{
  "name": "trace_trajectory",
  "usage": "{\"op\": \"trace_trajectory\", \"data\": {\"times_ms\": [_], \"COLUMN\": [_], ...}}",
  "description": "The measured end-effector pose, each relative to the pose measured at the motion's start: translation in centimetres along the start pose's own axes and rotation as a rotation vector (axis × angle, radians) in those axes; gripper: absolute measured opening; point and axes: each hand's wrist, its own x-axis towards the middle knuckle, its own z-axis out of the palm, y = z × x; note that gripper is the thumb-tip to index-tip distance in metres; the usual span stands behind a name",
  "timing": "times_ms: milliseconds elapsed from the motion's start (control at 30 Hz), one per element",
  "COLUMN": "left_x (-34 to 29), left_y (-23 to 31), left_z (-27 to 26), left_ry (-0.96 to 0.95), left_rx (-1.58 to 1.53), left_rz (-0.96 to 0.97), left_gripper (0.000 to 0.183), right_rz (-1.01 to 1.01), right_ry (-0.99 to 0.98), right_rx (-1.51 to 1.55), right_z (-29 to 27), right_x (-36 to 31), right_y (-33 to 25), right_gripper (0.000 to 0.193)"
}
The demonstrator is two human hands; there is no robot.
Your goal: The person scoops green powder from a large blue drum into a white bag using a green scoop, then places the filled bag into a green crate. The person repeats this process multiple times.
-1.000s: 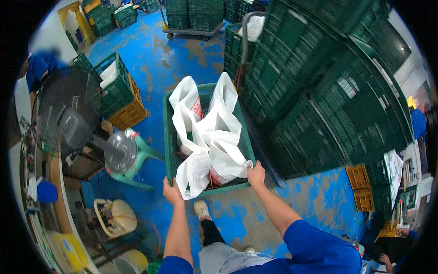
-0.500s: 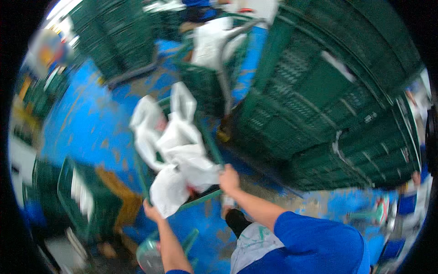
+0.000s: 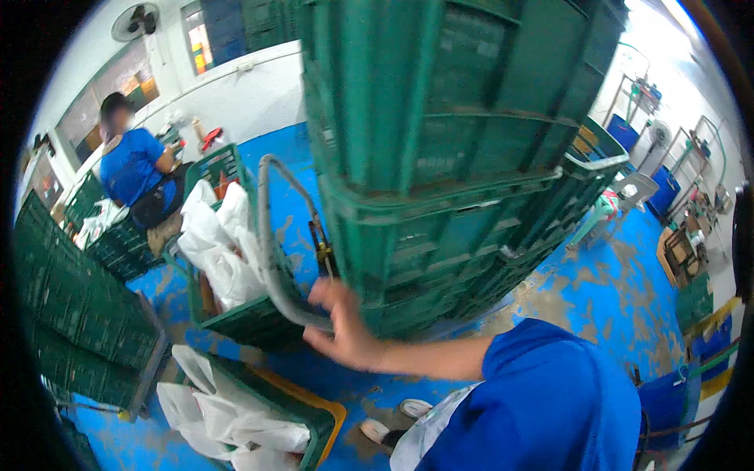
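Grey metal under the fingers: the right hand (image 3: 342, 326) is curled loosely over the bent trolley handle (image 3: 271, 235), right against the tall stack of green crates (image 3: 440, 157). The left hand is out of sight. Beyond the handle, a green crate of white bags (image 3: 224, 251) sits on the blue floor (image 3: 581, 290).

One hand (image 3: 342, 326) reaches forward, fingers spread, forearm extended from a blue sleeve; which hand is unclear.
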Motion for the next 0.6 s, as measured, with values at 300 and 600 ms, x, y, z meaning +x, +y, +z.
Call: {"op": "trace_trajectory", "data": {"times_ms": [300, 600], "left_x": [1.7, -18.7], "left_y": [1.7, 35.5], "left_z": [-6.9, 9.5], "left_ry": [0.289, -0.917], "left_rx": [0.018, -0.685], "left_rz": [0.014, 0.324], "left_gripper": [0.025, 0.04], "right_rz": [0.851, 1.092], "right_ry": [-0.189, -0.586], "right_rx": [0.845, 0.911], "right_z": [2.2, 2.8], "right_x": [6.4, 5.2], "right_y": [3.0, 4.7], "right_gripper": [0.046, 0.018]}}
